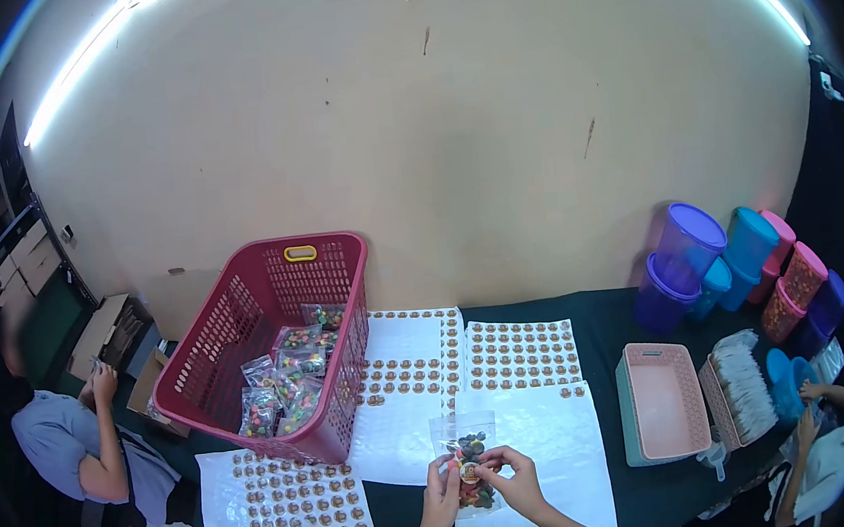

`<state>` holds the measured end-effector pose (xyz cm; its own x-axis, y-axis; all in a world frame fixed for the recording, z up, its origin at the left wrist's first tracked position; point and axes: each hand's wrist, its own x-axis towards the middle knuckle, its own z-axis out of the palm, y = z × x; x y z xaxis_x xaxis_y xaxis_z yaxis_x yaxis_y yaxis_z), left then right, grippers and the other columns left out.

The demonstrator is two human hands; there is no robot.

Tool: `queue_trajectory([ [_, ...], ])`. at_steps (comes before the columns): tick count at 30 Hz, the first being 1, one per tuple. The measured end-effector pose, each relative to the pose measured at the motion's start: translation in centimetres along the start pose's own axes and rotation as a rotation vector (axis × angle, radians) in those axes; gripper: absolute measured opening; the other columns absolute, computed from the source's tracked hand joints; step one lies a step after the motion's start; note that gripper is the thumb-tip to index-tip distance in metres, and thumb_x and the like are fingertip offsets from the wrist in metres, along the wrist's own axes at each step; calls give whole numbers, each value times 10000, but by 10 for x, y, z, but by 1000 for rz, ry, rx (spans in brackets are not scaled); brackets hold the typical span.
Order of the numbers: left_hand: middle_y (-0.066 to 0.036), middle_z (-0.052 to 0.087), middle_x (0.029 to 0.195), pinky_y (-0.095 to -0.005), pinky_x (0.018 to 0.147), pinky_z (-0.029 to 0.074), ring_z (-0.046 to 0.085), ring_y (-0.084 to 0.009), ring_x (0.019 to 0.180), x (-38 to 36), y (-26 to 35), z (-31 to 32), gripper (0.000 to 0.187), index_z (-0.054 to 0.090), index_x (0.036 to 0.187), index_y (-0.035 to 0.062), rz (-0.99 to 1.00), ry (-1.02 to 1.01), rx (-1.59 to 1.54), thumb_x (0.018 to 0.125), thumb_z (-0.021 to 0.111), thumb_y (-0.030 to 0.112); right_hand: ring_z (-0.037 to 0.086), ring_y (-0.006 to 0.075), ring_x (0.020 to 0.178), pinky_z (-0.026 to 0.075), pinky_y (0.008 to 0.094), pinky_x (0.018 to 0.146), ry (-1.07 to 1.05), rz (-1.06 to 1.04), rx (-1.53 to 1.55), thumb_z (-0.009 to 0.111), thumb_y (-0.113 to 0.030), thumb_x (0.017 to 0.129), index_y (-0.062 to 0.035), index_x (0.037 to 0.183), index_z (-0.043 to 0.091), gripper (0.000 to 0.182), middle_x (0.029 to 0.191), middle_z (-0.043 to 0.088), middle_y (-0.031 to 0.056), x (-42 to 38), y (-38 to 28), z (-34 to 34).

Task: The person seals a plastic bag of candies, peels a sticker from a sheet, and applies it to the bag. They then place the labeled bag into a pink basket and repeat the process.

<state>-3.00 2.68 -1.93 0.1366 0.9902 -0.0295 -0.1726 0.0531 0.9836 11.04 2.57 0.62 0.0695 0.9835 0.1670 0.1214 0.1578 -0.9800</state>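
Note:
A small clear plastic bag [470, 443] with dark, green and reddish pieces inside lies over a white sticker sheet [549, 453] in front of me. My left hand [440, 493] pinches the bag's left side, thumb beside a round sticker [468, 473] on its front. From the other side, the fingertips of my right hand [516, 481] are closed at the right edge of that same sticker. More sheets with rows of round brown stickers surround the bag, one at the lower left [293, 506] and one behind [520, 350].
Left of the sheets stands a tall maroon basket [340, 411] with several filled bags [300, 362] inside. At right are a pink and green bin [689, 391], a basket of white packets [742, 386] and coloured tubs [690, 230]. One person [86, 433] sits left, another [827, 474] right.

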Motion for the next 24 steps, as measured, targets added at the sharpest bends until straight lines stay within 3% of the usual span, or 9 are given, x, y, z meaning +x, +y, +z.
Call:
queue_trajectory([
  [8, -171, 546, 1026, -230, 704, 468, 562, -144, 868, -1, 14, 8, 369, 335, 1164, -2, 77, -16, 15, 896, 465, 216, 559, 84, 658, 440, 221, 629, 70, -122, -123, 660, -59, 710, 8, 837, 580, 164, 706, 613, 55, -1, -14, -4],
  [13, -165, 545, 1017, -233, 693, 470, 560, -134, 857, -1, 18, 10, 356, 339, 1159, -6, 60, -7, 24, 902, 452, 212, 555, 82, 672, 437, 219, 627, 57, -61, -42, 658, -43, 713, 9, 867, 570, 184, 733, 610, 53, -2, -20, -7],
  [19, -153, 546, 1002, -227, 704, 464, 557, -126, 845, -3, 20, 11, 342, 341, 1155, -10, 71, -24, -30, 905, 443, 201, 560, 90, 666, 440, 218, 627, 61, -131, -100, 663, -50, 708, 10, 850, 564, 183, 723, 609, 53, -3, -21, -8],
  [22, -154, 549, 1001, -226, 709, 463, 561, -128, 844, -3, 22, 12, 345, 342, 1151, -13, 53, -31, -45, 897, 461, 188, 566, 99, 656, 431, 233, 654, 62, -136, -155, 675, -72, 696, -9, 844, 567, 194, 703, 610, 41, -4, -24, -9],
  [24, -107, 535, 963, -195, 651, 469, 554, -92, 801, -1, 18, 12, 323, 330, 1156, 13, 122, -40, 10, 897, 455, 159, 565, 94, 647, 376, 279, 744, 72, -132, -244, 684, -120, 693, -50, 847, 575, 201, 690, 610, 9, -5, -29, -9],
])
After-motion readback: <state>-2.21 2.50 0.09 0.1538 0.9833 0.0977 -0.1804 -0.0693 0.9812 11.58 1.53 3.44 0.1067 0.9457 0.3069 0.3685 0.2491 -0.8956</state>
